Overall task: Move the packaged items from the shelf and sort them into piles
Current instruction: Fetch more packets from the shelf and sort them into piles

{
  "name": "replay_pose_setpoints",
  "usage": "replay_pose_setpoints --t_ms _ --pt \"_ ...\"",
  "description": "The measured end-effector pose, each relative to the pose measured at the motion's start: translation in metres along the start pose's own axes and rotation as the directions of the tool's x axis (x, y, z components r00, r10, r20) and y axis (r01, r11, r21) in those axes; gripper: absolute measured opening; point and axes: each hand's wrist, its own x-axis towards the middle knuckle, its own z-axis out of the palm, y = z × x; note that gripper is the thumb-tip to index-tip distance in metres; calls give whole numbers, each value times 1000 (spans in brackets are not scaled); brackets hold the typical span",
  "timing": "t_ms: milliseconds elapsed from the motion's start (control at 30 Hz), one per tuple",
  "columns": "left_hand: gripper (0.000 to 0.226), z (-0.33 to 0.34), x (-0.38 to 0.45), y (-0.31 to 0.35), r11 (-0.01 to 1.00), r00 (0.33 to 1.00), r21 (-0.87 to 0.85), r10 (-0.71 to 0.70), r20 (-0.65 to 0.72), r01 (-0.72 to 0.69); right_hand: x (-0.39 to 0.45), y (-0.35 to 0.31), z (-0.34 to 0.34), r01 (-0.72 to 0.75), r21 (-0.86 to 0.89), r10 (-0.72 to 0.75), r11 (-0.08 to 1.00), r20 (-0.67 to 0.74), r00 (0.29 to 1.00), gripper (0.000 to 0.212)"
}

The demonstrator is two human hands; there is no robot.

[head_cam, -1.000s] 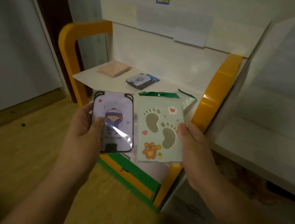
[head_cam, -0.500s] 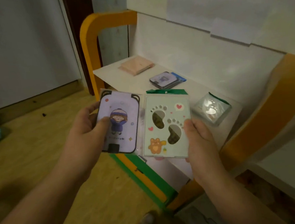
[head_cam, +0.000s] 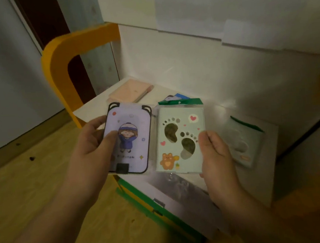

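Note:
My left hand (head_cam: 92, 151) grips a lilac packaged card (head_cam: 131, 135) with a cartoon child in a blue hat, thumb on its face. My right hand (head_cam: 215, 153) holds a pale green packaged card (head_cam: 177, 127) printed with footprints, hearts and a bear, pinched at its right edge. Both are held side by side above the front of the white shelf (head_cam: 219, 105). On the shelf lie a pink pile (head_cam: 130, 90) at the back left, a blue pile (head_cam: 176, 97) partly hidden behind the green card, and a matching green footprint pack (head_cam: 241, 143) at the right.
An orange curved frame (head_cam: 67, 52) stands at the shelf's left end. A white wall panel (head_cam: 208, 63) backs the shelf. Below the shelf front runs a green and orange edge (head_cam: 148, 204). Wooden floor (head_cam: 35, 179) spreads to the left.
The view has shifted left and closer to the shelf. Both hands still hold their cards side by side; the green pack on the shelf now lies further right of my right hand.

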Motion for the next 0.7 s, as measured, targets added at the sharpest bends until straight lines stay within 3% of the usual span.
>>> replay_pose_setpoints --t_ms 200,433,700 --pt "31 16 45 -10 999 997 9 -38 74 37 28 8 12 -24 -19 21 1000 -127 992 25" --pt "28 44 111 -24 993 981 121 -39 188 16 48 11 8 -22 -14 15 1000 -357 934 28" --pt "54 77 186 -33 971 923 218 5 384 -96 53 1 10 -51 -30 28 998 -517 856 22"
